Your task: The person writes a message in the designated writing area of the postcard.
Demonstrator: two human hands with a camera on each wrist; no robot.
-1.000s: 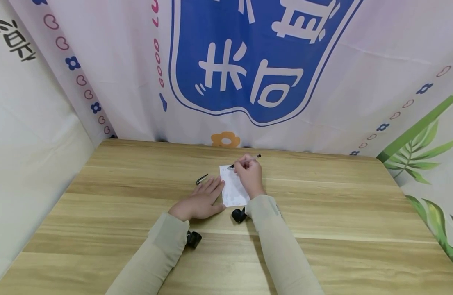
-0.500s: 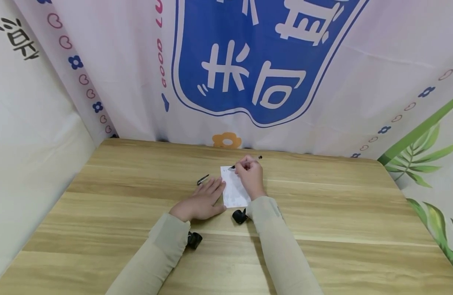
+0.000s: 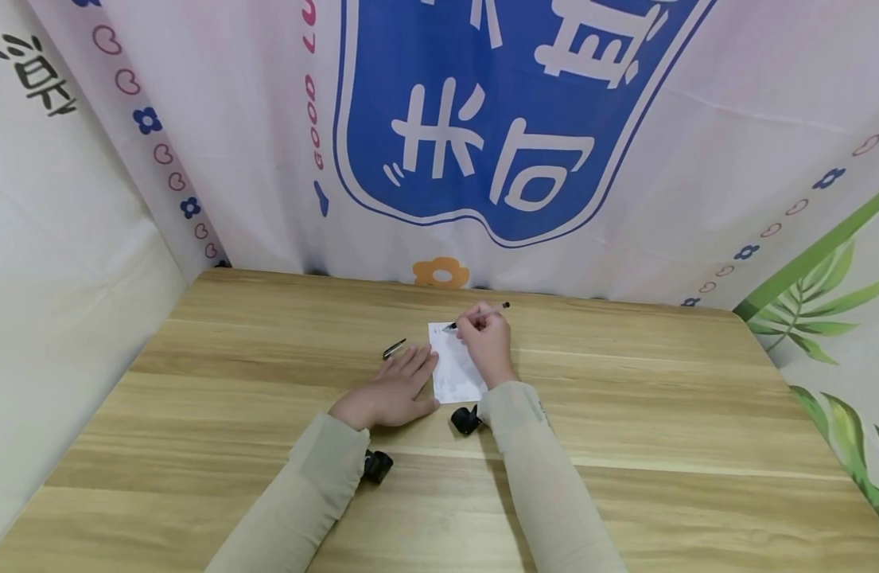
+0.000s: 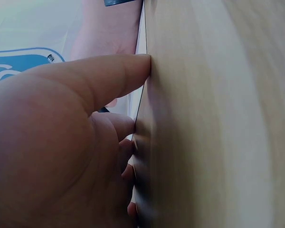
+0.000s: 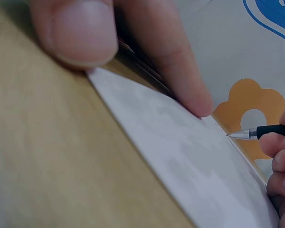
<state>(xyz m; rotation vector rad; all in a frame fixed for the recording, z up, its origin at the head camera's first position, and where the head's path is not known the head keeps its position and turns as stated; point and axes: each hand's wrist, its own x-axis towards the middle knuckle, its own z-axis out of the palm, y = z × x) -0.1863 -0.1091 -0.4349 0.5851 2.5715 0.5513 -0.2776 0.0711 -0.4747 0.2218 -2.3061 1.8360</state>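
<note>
A small white sheet of paper [image 3: 453, 370] lies on the wooden table, with a few tiny marks near its top left corner. My right hand [image 3: 488, 344] pinches a pen [image 3: 492, 310] over the upper part of the sheet. In the right wrist view the metal tip of the pen [image 5: 242, 135] is at the paper [image 5: 180, 152]; whether it touches is hard to tell. My left hand [image 3: 389, 395] lies flat with fingers spread, its thumb and index fingertips on the sheet's left edge. A black pen cap [image 3: 393, 348] lies just beyond the left fingers.
The wooden table [image 3: 647, 446] stretches to both sides. A printed curtain [image 3: 267, 159] hangs along its back edge. Small black cameras, one at the left wrist [image 3: 377, 466] and one at the right wrist [image 3: 465, 419], sit close to the tabletop.
The head view has shifted slightly. The right hand and pen make only very small movements at the top of the sheet; the left hand stays in place on the paper's edge.
</note>
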